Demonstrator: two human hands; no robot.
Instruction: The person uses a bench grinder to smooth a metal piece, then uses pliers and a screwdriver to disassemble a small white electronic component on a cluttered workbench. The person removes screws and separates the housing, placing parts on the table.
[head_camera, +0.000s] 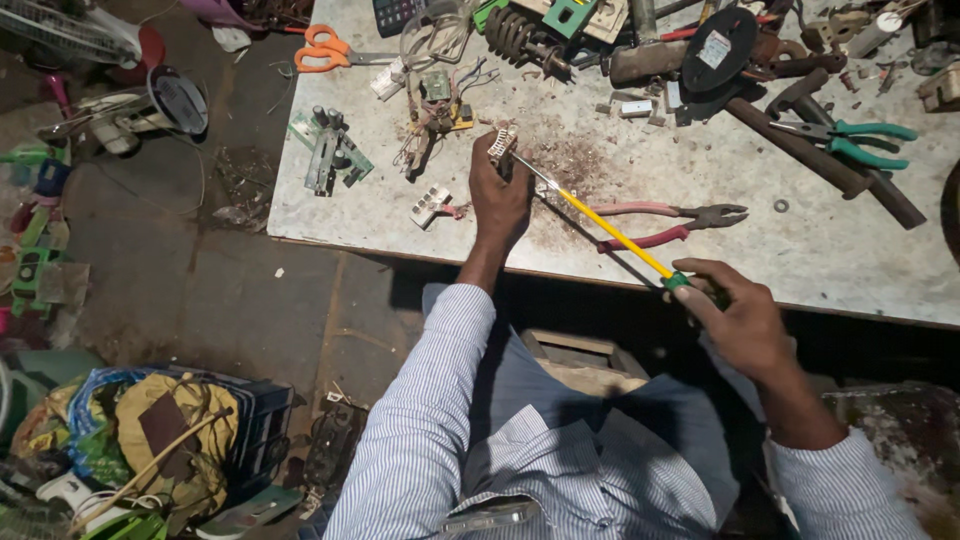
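The right hand is nearest, off the table edge, its fingers wrapped tight round the green handle of a screwdriver. The yellow shaft runs up and left over the tabletop to a small part. The left hand rests on the table, fingers pinched on that part – the tip meets it there. Just right of the shaft lie red pliers, jaws pointing right. Farther back sit green pliers, a circuit board with loose wires – and, at the far edge, orange scissors.
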